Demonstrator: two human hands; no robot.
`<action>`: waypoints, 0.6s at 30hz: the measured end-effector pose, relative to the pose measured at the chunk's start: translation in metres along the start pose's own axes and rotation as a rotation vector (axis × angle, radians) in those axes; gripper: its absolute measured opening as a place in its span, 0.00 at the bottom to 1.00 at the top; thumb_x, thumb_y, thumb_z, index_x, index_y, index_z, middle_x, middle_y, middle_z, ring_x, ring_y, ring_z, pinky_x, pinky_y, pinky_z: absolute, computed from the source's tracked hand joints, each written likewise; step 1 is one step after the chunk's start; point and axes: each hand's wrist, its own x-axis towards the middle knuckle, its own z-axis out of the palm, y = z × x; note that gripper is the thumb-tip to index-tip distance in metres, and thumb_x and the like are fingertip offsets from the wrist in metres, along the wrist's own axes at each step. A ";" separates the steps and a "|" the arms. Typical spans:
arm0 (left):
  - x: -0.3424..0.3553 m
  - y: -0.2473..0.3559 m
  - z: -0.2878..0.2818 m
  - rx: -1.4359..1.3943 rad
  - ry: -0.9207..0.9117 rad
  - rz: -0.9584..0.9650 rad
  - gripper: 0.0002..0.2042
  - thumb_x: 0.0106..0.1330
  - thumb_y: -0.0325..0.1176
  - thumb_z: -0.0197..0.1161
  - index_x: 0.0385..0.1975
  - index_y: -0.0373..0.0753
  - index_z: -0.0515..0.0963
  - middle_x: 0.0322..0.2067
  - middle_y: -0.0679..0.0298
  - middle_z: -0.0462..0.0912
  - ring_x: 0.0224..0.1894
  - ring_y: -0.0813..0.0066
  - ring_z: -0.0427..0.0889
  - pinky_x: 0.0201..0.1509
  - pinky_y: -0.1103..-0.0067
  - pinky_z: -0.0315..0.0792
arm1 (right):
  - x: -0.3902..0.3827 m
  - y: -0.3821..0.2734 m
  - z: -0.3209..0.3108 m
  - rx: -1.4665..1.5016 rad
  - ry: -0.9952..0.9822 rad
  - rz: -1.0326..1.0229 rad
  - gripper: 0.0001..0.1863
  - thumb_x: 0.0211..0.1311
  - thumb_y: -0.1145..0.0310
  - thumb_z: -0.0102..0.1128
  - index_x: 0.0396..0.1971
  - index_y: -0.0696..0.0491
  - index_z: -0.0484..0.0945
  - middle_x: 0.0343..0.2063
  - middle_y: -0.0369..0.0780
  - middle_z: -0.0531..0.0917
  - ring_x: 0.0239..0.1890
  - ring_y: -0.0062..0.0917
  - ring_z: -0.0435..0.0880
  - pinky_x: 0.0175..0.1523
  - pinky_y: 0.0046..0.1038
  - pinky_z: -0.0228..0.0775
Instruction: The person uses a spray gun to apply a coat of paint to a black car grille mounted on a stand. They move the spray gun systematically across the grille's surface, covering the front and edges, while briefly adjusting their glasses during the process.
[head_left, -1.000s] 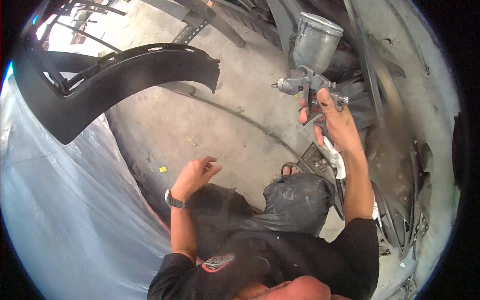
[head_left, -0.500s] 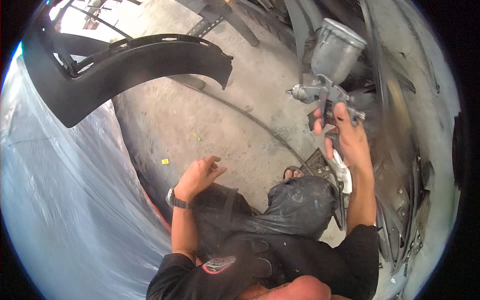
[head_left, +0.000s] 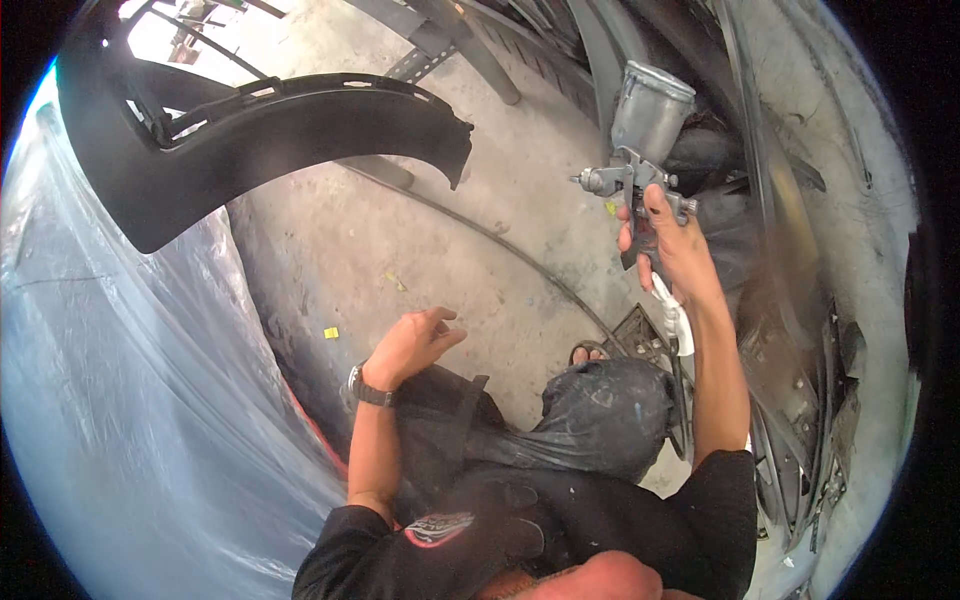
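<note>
In my right hand (head_left: 672, 232) I grip a metal spray gun (head_left: 625, 180) with a cup (head_left: 648, 112) on top, its nozzle pointing left toward a black curved plastic vehicle part (head_left: 260, 140) at the upper left. A hose with a white wrapped fitting (head_left: 675, 315) hangs below the gun's handle. My left hand (head_left: 405, 350), with a watch on the wrist, hovers over the floor below the black part, fingers loosely bent and apart, holding nothing.
Translucent plastic sheeting (head_left: 140, 390) covers the left side. A metal stand (head_left: 440, 50) rises at the top. Dark panels and parts (head_left: 790, 380) lean along the right wall (head_left: 870, 250). A hose (head_left: 510, 250) crosses the concrete floor (head_left: 450, 280) near my foot (head_left: 588, 353).
The spray gun in my right hand shifted right and down, then moved slightly back left. My left hand has moved a little right and up. The black part appears higher and farther right in view.
</note>
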 end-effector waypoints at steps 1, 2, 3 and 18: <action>0.000 -0.001 -0.001 0.000 -0.004 -0.007 0.19 0.67 0.41 0.65 0.49 0.32 0.80 0.35 0.51 0.87 0.36 0.60 0.87 0.42 0.70 0.79 | 0.002 0.001 0.003 0.005 0.025 -0.008 0.33 0.69 0.38 0.53 0.43 0.60 0.77 0.26 0.41 0.80 0.18 0.19 0.76 0.11 0.22 0.63; 0.001 -0.001 -0.001 0.000 -0.007 -0.014 0.19 0.67 0.41 0.65 0.49 0.32 0.80 0.35 0.51 0.87 0.36 0.60 0.87 0.42 0.70 0.80 | 0.004 0.000 0.005 0.011 0.050 -0.017 0.33 0.69 0.38 0.54 0.42 0.60 0.77 0.26 0.41 0.80 0.16 0.20 0.74 0.11 0.22 0.63; 0.002 -0.001 -0.002 0.001 -0.011 -0.021 0.19 0.66 0.41 0.66 0.49 0.32 0.80 0.35 0.51 0.87 0.36 0.60 0.88 0.42 0.70 0.80 | 0.005 -0.002 0.002 -0.003 0.016 0.009 0.33 0.68 0.38 0.54 0.43 0.60 0.77 0.27 0.41 0.80 0.17 0.20 0.75 0.11 0.22 0.63; -0.002 0.004 -0.010 -0.030 -0.042 -0.069 0.23 0.65 0.45 0.66 0.49 0.29 0.80 0.37 0.46 0.87 0.41 0.53 0.87 0.46 0.68 0.79 | -0.054 -0.106 0.005 0.063 -0.143 -0.184 0.39 0.68 0.33 0.49 0.41 0.63 0.79 0.25 0.42 0.81 0.14 0.18 0.72 0.12 0.19 0.57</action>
